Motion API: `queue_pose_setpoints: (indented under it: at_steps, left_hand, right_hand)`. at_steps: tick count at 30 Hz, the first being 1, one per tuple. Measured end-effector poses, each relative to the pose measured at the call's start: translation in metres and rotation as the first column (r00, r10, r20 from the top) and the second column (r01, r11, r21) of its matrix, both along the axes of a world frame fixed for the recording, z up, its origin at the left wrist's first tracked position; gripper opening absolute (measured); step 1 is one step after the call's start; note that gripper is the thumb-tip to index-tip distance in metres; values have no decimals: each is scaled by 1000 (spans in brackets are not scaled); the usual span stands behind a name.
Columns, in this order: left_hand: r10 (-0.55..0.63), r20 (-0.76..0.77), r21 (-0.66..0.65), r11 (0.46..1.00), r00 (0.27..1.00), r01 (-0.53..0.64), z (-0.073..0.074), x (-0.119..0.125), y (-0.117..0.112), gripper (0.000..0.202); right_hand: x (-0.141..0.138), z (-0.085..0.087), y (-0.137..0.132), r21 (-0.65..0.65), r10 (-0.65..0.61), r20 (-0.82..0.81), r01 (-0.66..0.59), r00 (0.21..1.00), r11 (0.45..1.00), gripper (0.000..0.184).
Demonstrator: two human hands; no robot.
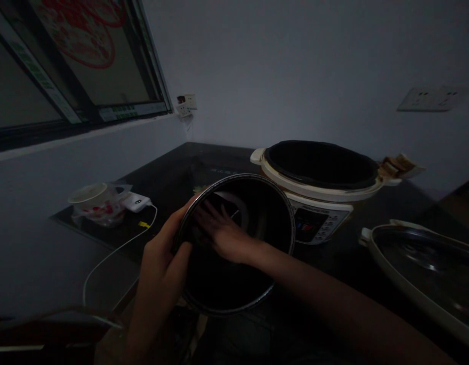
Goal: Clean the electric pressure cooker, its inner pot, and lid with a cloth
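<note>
A dark round inner pot point(264, 213) with a pale metal rim is tilted so that its mouth faces me. My left hand point(168, 253) grips it by the left rim, with the thumb over the edge and the other fingers behind the wall. Deep inside the pot is my right hand point(226, 235), its fingers stretched out and spread near the inner left wall; whether it touches the wall I cannot tell. Right behind the pot stands a white electric cooker point(321, 213) with its top uncovered and a button panel in front.
A cooker lid point(428, 263) lies at the right. On the left side of the dark counter point(173, 162) are a paper cup point(92, 195) in a plastic bag and a white charger point(136, 202) with a cable. Wall sockets point(432, 99) and a window point(85, 56) are beyond.
</note>
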State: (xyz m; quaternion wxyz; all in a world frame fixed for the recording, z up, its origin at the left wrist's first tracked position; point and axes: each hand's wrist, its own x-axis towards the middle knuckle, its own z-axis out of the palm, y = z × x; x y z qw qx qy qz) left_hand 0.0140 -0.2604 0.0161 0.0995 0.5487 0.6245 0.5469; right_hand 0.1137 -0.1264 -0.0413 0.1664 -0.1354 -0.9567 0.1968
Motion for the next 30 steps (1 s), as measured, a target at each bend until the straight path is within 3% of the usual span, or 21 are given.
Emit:
queue_pose_setpoints:
  at_steps: [3,7,10,13,15,17,19,22,27,30]
  left_hand:
    - [4,-33,5,1000,999,-4,1,2,-1,53]
    - [11,-38,2,1000,999,-11,1,3,-1,51]
    - [17,-25,0,1000,1000,-17,1,4,-2,52]
    - [-2,-19,1,1000,1000,2,1,5,-3,55]
    - [-5,-5,-1,1000,1000,5,1,6,-3,55]
    - [11,3,-2,1000,1000,-11,2,7,-4,55]
    - [30,-11,-10,999,999,-30,2,8,-4,55]
    - [21,-47,0,1000,999,-21,2,8,-5,56]
    - [17,-58,6,1000,998,-16,2,9,-6,60]
    - [16,-58,-2,1000,998,-16,3,10,-6,60]
  right_hand:
    - [1,0,-2,-24,-8,-9,8,1000,1000,70]
    - [14,-10,6,-224,-233,-93,208,968,952,78]
    - [23,-22,5,-427,-436,-89,361,896,829,81]
    - [27,-32,-11,-611,-585,-14,456,811,647,84]
    - [26,-34,-25,-707,-626,26,457,779,539,84]
    - [23,-32,-38,-772,-632,46,429,774,469,83]
    - [18,-25,-48,-796,-622,59,412,781,442,82]
    - [7,-15,-56,-775,-589,33,393,807,495,82]
    - [-14,-9,-62,-680,-398,-106,225,911,698,78]
    - [-20,-7,-60,-601,-291,-168,136,942,788,80]
